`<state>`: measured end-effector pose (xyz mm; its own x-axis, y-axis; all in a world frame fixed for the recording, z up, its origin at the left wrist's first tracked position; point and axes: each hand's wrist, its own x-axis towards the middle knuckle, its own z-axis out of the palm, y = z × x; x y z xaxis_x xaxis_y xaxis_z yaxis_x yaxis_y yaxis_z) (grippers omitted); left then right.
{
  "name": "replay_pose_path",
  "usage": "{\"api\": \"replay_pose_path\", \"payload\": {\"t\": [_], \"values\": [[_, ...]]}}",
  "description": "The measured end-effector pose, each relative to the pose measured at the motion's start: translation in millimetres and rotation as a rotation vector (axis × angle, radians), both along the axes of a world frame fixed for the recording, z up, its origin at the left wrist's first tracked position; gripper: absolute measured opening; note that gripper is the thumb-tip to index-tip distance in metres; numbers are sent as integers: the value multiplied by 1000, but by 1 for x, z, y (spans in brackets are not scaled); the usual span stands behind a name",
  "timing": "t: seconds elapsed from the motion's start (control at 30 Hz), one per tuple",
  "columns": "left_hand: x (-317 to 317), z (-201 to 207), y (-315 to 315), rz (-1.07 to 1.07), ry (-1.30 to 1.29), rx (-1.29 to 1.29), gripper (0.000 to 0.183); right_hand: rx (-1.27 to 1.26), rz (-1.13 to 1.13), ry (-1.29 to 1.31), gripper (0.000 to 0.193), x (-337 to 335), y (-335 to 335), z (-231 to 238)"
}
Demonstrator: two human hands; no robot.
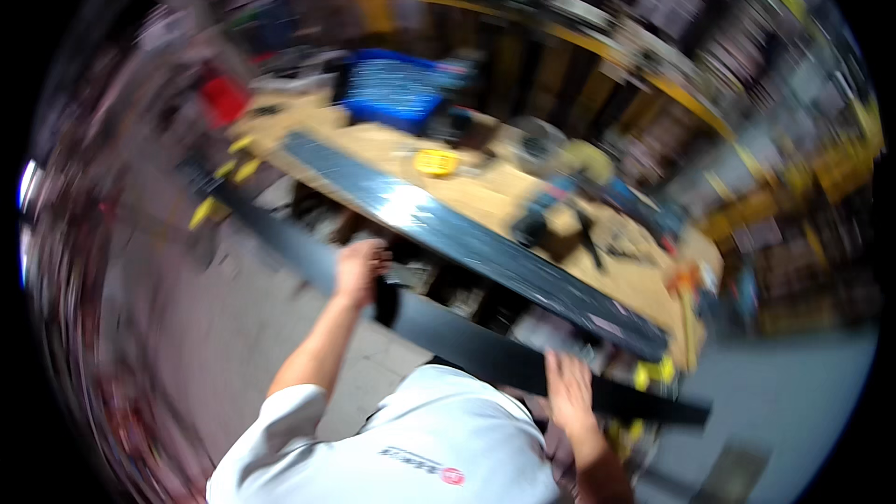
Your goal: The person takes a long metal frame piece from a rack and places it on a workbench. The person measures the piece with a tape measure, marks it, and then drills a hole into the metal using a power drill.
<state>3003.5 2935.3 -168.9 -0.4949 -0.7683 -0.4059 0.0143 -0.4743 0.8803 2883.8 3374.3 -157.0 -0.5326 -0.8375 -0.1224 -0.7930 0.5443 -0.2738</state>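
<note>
- Carrying a long black board [467, 341], the person holds it level in front of the chest, just near of a cluttered workbench [485, 196].
- The left hand [359, 271] wraps around the board towards its left part, fingers curled over the far edge and pressed against it.
- The right hand [567, 392] lies flat on the board towards its right end, fingers spread; whether the thumb hooks underneath cannot be told through the blur.
- The board runs from far left to near right, parallel to a second dark board [467, 238] lying along the near edge of the workbench.
- It looks stiff and thin, with no visible sag between the hands, and probably moderately heavy for its length.
- Its smooth dark face may be slippery, so a grip over the edges suits it better than flat palms.
- Hands set wide apart, as here, should keep the long ends from swinging.
- A yellow tape measure [436, 162] and a blue crate [397, 89] sit farther back on the workbench.
</note>
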Motion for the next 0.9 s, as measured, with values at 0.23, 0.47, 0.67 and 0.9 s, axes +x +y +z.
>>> {"api": "replay_pose_path", "payload": {"t": [0.23, 0.47, 0.67, 0.9], "values": [[113, -74, -29, 833, -383, -372, 26, 66, 89, -13, 121, 10, 12, -19], [127, -128, -34, 653, 17, 315, 36, 116, 89, -4, 119, 6, 9, -22], [100, -128, -38, 360, 451, 594, 33, 268, -7, 26, 124, 21, 3, -6], [141, -131, -24, 452, 467, 578, 31, 149, 104, 66, 124, 28, 9, 1]]}}
